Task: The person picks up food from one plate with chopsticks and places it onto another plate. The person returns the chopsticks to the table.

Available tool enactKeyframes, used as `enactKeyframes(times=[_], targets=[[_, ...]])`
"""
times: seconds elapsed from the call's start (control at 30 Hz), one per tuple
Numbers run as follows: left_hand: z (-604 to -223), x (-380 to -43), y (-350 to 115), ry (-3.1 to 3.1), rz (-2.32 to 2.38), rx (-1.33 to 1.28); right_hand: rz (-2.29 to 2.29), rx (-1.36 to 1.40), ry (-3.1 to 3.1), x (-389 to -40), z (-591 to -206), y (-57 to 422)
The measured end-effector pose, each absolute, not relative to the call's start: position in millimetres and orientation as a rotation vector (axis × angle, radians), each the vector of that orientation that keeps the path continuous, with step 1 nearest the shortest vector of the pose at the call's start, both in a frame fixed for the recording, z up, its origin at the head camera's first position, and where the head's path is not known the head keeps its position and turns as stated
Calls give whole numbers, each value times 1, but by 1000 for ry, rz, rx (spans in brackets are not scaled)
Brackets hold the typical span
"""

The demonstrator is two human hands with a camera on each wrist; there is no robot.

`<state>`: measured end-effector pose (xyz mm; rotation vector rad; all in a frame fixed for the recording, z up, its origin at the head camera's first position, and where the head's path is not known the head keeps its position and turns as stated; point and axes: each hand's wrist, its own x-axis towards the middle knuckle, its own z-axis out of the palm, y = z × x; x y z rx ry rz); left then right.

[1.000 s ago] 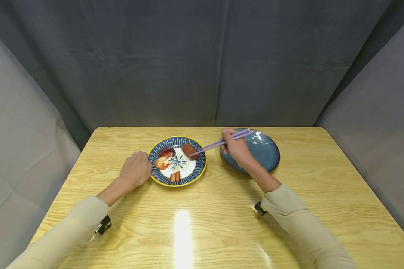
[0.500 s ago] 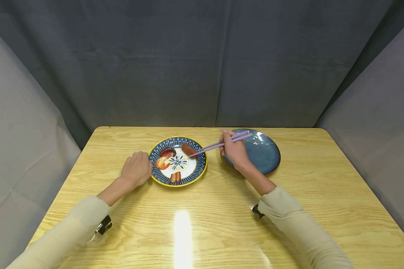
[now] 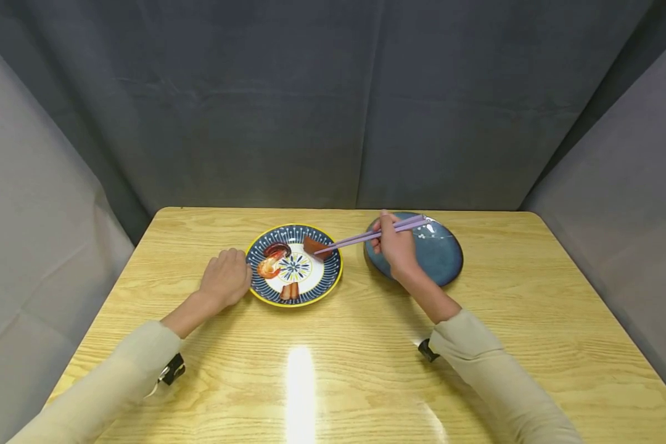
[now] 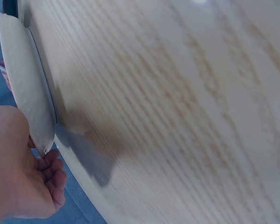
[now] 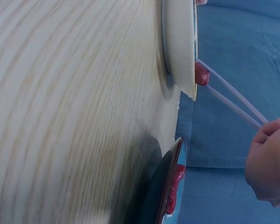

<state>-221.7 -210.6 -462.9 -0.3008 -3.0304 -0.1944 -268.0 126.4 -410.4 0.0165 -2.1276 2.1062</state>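
My left hand (image 3: 226, 277) pinches the left rim of a round, yellow-edged patterned plate (image 3: 330, 279), its thumb and fingers meeting at the edge in the left wrist view. My right hand (image 3: 396, 251) holds a pair of lilac chopsticks (image 3: 351, 241), slanting left over that plate. Their tips are at a reddish-brown piece of food (image 3: 316, 248), which lies tilted by the plate's right side; in the right wrist view the sticks straddle this red piece (image 5: 202, 73). A cooked shrimp (image 3: 268, 267), a dark curled piece (image 3: 278, 248) and striped brown meat (image 3: 290, 291) share the plate.
A dark blue plate (image 3: 439, 259) with a white blossom pattern stands on the right, partly beneath my right hand. In the right wrist view, a red food piece (image 5: 175, 189) lies on it. Grey curtains (image 3: 266, 123) stand behind the wooden table (image 3: 366, 370).
The reddish-brown piece has gone from lying broad side up to tilted. My right hand and the chopsticks went slightly left, then back right. My left hand stays at the rim.
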Motion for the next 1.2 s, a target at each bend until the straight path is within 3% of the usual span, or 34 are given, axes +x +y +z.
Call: enactKeyframes(times=[1.2], targets=[[-461,-221,-211,-3051,-176,-296,2215,-168,-1845,-271,-395,177]])
